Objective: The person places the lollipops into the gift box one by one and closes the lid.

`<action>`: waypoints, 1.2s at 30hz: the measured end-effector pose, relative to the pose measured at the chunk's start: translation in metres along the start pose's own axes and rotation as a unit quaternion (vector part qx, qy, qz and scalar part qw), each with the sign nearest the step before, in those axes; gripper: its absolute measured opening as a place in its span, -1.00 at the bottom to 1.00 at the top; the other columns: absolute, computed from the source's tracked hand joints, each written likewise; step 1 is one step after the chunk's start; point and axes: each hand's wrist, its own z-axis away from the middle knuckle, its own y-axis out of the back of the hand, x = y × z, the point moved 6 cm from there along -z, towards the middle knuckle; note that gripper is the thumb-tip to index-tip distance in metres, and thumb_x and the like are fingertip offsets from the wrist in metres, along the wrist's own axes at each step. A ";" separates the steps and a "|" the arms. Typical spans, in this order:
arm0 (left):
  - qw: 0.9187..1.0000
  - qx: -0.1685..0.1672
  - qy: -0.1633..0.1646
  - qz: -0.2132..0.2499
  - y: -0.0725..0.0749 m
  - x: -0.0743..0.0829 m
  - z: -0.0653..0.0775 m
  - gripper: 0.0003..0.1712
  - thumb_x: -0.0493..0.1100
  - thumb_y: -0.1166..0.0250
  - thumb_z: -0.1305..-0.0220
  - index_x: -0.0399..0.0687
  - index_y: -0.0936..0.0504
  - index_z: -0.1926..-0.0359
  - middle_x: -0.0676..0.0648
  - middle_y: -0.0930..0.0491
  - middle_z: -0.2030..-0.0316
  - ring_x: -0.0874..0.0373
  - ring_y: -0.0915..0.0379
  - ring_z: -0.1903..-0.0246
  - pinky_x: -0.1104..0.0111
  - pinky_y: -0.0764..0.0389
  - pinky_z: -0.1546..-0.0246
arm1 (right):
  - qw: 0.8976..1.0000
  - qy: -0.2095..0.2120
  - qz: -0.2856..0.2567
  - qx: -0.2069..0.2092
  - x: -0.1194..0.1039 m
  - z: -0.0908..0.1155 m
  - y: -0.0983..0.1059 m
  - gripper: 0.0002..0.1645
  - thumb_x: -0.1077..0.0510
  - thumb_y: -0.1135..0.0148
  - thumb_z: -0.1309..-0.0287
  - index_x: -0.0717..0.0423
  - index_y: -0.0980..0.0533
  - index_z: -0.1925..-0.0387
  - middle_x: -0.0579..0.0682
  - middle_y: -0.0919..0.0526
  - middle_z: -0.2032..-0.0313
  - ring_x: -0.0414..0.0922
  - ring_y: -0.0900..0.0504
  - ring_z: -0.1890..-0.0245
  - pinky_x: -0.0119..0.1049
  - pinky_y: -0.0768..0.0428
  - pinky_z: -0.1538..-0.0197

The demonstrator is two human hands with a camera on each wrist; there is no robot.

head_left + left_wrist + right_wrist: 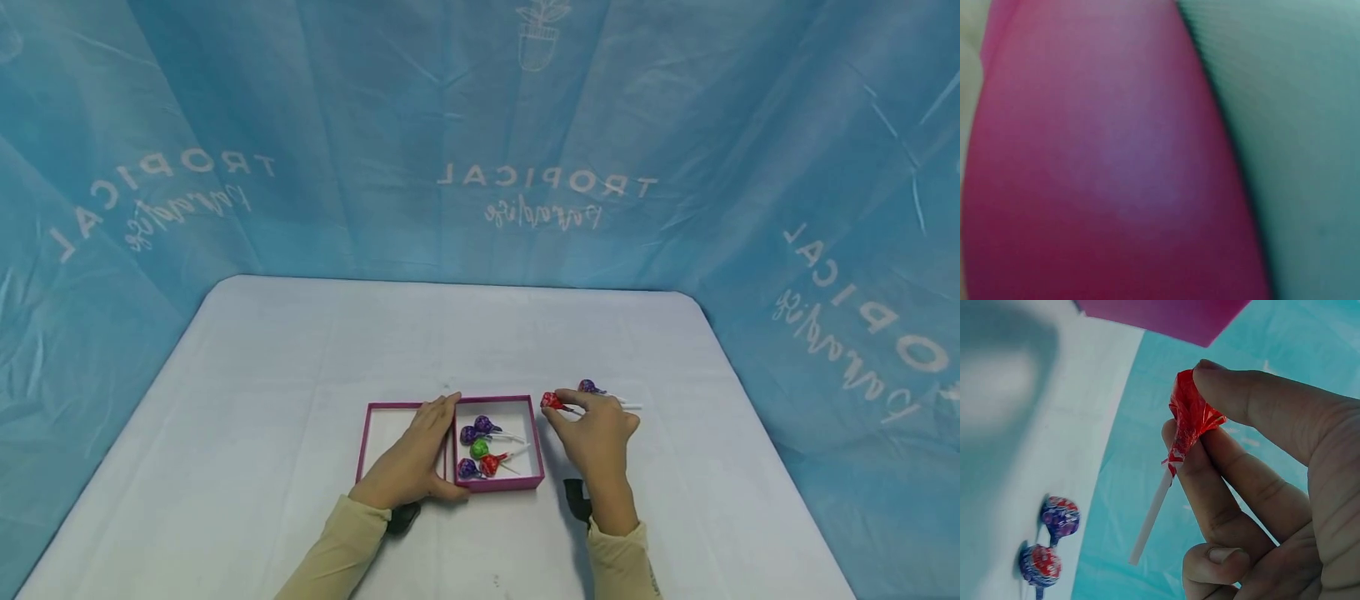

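Note:
My right hand (600,433) pinches a red-wrapped lollipop (551,401) between thumb and fingers, just right of a magenta-rimmed box (540,482). In the right wrist view, the lollipop's white stick (1150,515) points down and left from the fingers. Inside the box lie several lollipops: purple ones (483,424), a green one (479,450) and a red one (489,465). My left hand (412,454) rests across the box's left side, fingers extended toward the back rim, thumb along the front. Its wrist view shows a blurred magenta surface (1116,156).
Partly under the left hand, a second magenta-edged tray or lid (365,433) lies left of the box. Two purple lollipops (1060,517) lie on the white table (300,350) beyond the right hand. Blue printed curtains (480,125) surround the table.

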 end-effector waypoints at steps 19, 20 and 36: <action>1.000 0.007 -0.005 0.000 0.000 -0.001 0.000 0.63 0.31 -0.67 0.30 -0.07 0.16 -0.62 -0.17 0.00 -0.58 -0.13 0.11 -0.56 0.02 -0.06 -0.53 | 0.997 0.070 -0.017 0.006 -0.034 0.015 -0.002 -0.63 -0.05 -0.63 0.11 -0.07 -0.80 0.20 -0.02 -0.82 0.26 0.08 -0.59 0.13 0.14 -0.15 0.05; 1.000 0.008 -0.006 -0.001 0.000 -0.001 0.000 0.63 0.31 -0.67 0.30 -0.07 0.15 -0.62 -0.16 0.00 -0.58 -0.13 0.11 -0.56 0.02 -0.07 -0.53 | 0.997 0.073 -0.018 0.005 -0.035 0.015 -0.002 -0.63 -0.05 -0.63 0.11 -0.07 -0.80 0.20 -0.02 -0.82 0.27 0.07 -0.59 0.15 0.14 -0.15 0.05; 1.000 0.009 -0.011 0.003 0.001 0.003 0.001 0.61 0.29 -0.67 0.28 -0.06 0.14 -0.62 -0.21 -0.04 -0.56 -0.16 0.09 -0.55 -0.01 -0.15 -0.51 | 0.990 0.141 -0.016 -0.022 -0.060 0.033 -0.010 -0.64 -0.04 -0.67 0.16 -0.13 -0.80 0.23 -0.14 -0.77 0.45 -0.16 -0.41 0.40 -0.03 -0.09 0.21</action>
